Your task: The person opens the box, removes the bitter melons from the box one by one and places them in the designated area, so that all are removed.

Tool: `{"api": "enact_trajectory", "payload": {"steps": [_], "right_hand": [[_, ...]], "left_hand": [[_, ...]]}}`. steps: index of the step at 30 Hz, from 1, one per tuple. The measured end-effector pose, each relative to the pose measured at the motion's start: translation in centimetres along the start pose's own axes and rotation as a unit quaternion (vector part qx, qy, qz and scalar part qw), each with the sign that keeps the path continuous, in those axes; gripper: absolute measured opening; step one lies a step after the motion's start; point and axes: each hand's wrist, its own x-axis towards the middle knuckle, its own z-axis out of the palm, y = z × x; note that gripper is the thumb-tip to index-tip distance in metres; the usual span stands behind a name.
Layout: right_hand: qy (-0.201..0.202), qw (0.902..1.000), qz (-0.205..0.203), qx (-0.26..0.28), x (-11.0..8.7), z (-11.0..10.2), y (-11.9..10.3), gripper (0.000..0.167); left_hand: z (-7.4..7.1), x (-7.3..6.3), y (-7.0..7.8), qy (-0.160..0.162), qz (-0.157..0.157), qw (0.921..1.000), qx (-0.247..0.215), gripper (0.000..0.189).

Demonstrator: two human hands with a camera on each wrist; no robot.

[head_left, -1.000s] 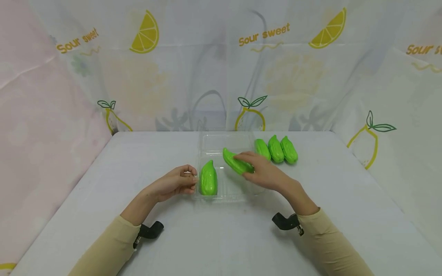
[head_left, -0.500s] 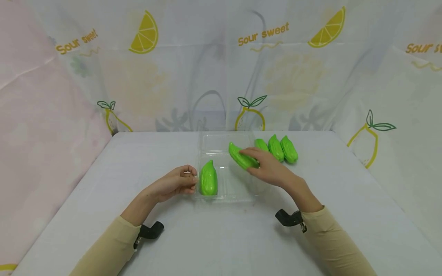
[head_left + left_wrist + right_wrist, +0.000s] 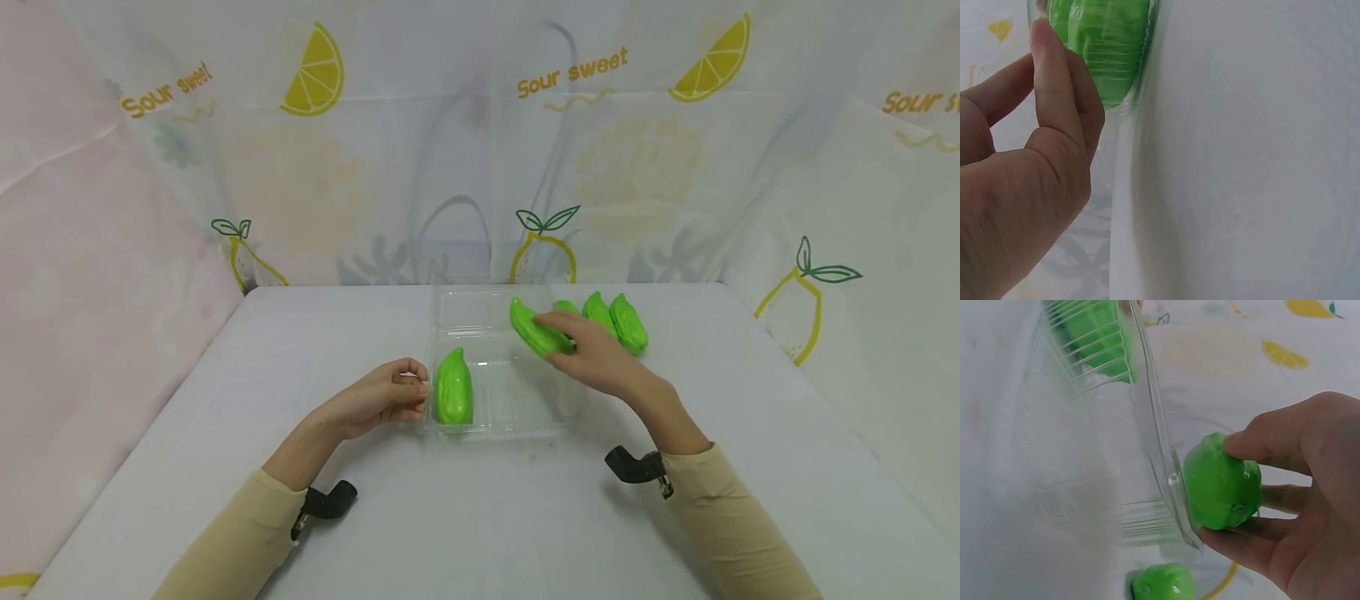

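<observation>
My right hand (image 3: pixel 596 354) grips a glossy green, pointed vegetable (image 3: pixel 534 329), probably a model, with thumb and fingers around it. It is raised and tilted above the right side of a clear plastic clamshell box (image 3: pixel 495 425). In the right wrist view, the held vegetable's blunt end (image 3: pixel 1222 487) shows just beyond the box's rim (image 3: pixel 1163 462). My left hand (image 3: pixel 382 396) pinches the box's left edge between thumb and curled fingers. A similar green vegetable (image 3: pixel 453 389) lies in the box's left side, tip pointing away; the left wrist view shows it through the plastic wall (image 3: pixel 1110 50).
Several more green vegetables (image 3: pixel 628 325) lie in a row on the white table (image 3: pixel 480 517), right of the box's raised lid (image 3: pixel 491 308); the held one and my hand partly cover them. A lemon-printed cloth (image 3: pixel 450 167) hangs behind the table.
My right hand has moved right and away from me, carrying the green vegetable from over the box's middle toward its back right. The left hand and the box stay in place.
</observation>
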Motion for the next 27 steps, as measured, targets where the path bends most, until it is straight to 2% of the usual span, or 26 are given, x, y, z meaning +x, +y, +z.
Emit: {"api": "enact_trajectory", "payload": {"steps": [15, 27], "right_hand": [[0.031, 0.9995, 0.004, -0.005, -0.1, -1.0, 0.9, 0.053], [0.043, 0.9974, 0.047, 0.033, -0.4, -2.4, 2.1, 0.056]], "left_hand": [[0.0, 0.0, -0.1, 0.003, -0.001, 1.0, 0.004, 0.022], [0.0, 0.0, 0.1, 0.004, -0.002, 0.9999, 0.011, 0.025]]}}
